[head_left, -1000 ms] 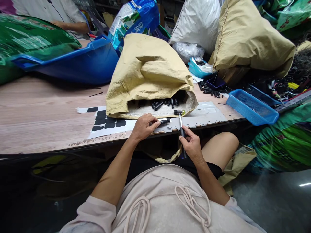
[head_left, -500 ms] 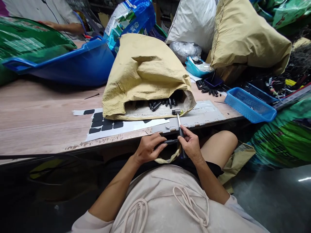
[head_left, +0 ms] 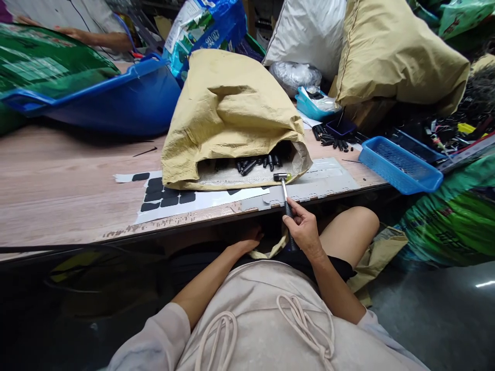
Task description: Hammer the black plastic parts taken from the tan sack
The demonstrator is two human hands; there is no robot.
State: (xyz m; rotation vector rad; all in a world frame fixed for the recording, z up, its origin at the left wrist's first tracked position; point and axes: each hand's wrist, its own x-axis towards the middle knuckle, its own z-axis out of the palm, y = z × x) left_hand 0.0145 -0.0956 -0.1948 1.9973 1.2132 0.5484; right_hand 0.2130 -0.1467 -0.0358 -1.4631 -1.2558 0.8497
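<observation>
My right hand (head_left: 303,229) is wrapped around the dark handle of a small hammer (head_left: 285,190). The hammer's head lies at the mouth of a tan sack (head_left: 235,113) on the table. Inside that mouth, several black cylindrical pieces (head_left: 249,166) are visible. Below the table edge, in shadow, is my left hand (head_left: 251,237), close to a strip of tan sack material (head_left: 276,250) over my lap. Its fingers are mostly hidden, so I cannot see whether they hold anything.
A blue basin (head_left: 116,100) and a green bag (head_left: 46,67) stand at left, with a person's arm (head_left: 104,40) behind. To the right are a blue basket (head_left: 400,165), loose black pieces (head_left: 334,141) and another tan sack (head_left: 398,56). White sheets with black patches (head_left: 166,196) line the table edge.
My left hand has moved down beneath the table edge, away from my right hand. The slim black piece between my hands is out of sight. My right hand stays on the hammer.
</observation>
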